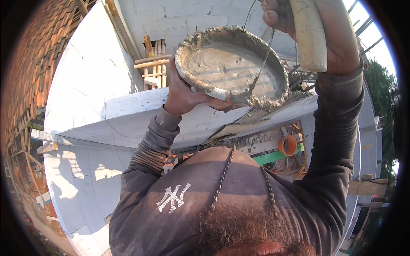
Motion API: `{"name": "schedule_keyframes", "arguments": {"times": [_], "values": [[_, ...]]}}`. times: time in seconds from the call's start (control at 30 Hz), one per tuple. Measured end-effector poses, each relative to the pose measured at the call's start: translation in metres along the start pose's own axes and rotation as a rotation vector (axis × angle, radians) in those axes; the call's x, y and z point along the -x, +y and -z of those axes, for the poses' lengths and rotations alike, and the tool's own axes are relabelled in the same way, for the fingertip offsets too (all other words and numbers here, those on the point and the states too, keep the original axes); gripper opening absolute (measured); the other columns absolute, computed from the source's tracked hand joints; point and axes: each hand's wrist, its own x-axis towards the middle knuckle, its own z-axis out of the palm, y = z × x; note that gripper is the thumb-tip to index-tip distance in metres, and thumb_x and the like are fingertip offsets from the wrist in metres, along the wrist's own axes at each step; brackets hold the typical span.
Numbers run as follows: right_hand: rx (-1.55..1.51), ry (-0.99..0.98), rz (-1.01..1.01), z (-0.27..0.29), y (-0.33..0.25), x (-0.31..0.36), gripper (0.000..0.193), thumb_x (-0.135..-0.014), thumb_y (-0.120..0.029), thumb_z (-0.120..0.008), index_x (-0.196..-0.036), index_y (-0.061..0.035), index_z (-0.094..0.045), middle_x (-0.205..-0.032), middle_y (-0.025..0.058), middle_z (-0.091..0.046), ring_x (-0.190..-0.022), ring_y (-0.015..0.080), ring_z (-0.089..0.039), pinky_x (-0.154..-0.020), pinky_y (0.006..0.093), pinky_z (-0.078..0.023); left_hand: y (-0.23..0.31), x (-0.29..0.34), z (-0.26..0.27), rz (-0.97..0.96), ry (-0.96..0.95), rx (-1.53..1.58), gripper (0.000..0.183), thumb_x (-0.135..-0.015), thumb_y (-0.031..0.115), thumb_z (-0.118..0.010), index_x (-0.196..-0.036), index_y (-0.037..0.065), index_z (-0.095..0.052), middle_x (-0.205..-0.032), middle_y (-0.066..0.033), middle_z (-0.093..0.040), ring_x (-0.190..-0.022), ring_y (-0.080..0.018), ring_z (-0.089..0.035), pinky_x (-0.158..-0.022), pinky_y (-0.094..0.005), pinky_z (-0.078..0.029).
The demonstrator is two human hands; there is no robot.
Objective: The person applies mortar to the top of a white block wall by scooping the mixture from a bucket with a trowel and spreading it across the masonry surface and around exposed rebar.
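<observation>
Wet grey mortar (226, 64) fills a round bucket (198, 87) whose rim is thickly caked. My left hand (181, 91) grips the bucket's left side, thumb beneath its near rim. At the upper right, my right hand (282, 17) is closed round a thick, pale wooden tool handle (309, 38); the tool's working end is out of view. A thin, mortar-coated wire (263, 64) runs from near my right fingers down to the bucket's near rim. The bucket is tilted, so its mortar faces me.
A pale block wall ledge (132, 104) runs below the bucket, with bamboo poles (158, 64) beyond it. Lower down hangs or stands an orange bucket (287, 145) near a green beam (273, 157). A tiled roof (38, 51) rises at left; a wooden board (367, 187) sticks out at right.
</observation>
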Motion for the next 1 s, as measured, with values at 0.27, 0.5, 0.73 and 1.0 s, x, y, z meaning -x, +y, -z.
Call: {"name": "schedule_keyframes", "arguments": {"times": [0.27,0.5,0.73,1.0], "values": [[0.718,0.040,-0.033,-0.012,0.013,-0.051,0.022,-0.097,-0.013,-0.063,-0.109,0.0052,-0.065,-0.096,0.0172,-0.069,-0.081,0.0240,-0.071,-0.077,0.0399,-0.062,0.032,0.010,-0.017,0.161,0.124,0.161,0.127,-0.064,0.012,-0.100,-0.160,0.009,-0.018,-0.154,-0.0151,-0.046,-0.145,-0.0307,-0.050,-0.121,-0.0498,-0.046],[1.170,-0.316,0.254,-0.002,0.057,-0.067,0.041,-0.104,-0.025,-0.062,-0.128,0.0078,-0.063,-0.120,0.0294,-0.070,-0.109,0.0391,-0.071,-0.097,0.0451,-0.056,0.070,0.000,-0.076,0.192,0.364,0.273,0.107,-0.078,0.014,-0.094,-0.159,0.004,-0.025,-0.145,-0.0152,-0.051,-0.133,-0.0261,-0.058,-0.111,-0.0432,-0.053],[1.046,-0.231,-0.188,0.016,-0.020,-0.070,0.044,-0.109,-0.033,-0.057,-0.124,0.0077,-0.064,-0.101,0.0242,-0.073,-0.098,0.0291,-0.070,-0.091,0.0387,-0.057,0.054,0.017,-0.044,-0.090,0.321,-0.401,0.054,-0.087,-0.002,-0.080,-0.135,0.005,-0.057,-0.135,-0.0184,-0.056,-0.122,-0.0268,-0.062,-0.108,-0.0435,-0.050],[2.236,-0.073,0.091,0.082,-0.013,0.022,0.025,-0.103,-0.026,-0.066,-0.112,-0.0026,-0.071,-0.086,0.0118,-0.070,-0.085,0.0276,-0.072,-0.081,0.0428,-0.058,0.052,0.014,-0.053,-0.404,0.098,-0.824,0.044,-0.087,-0.009,-0.072,-0.128,0.007,-0.067,-0.133,-0.0196,-0.054,-0.123,-0.0282,-0.058,-0.114,-0.0459,-0.043]]}}
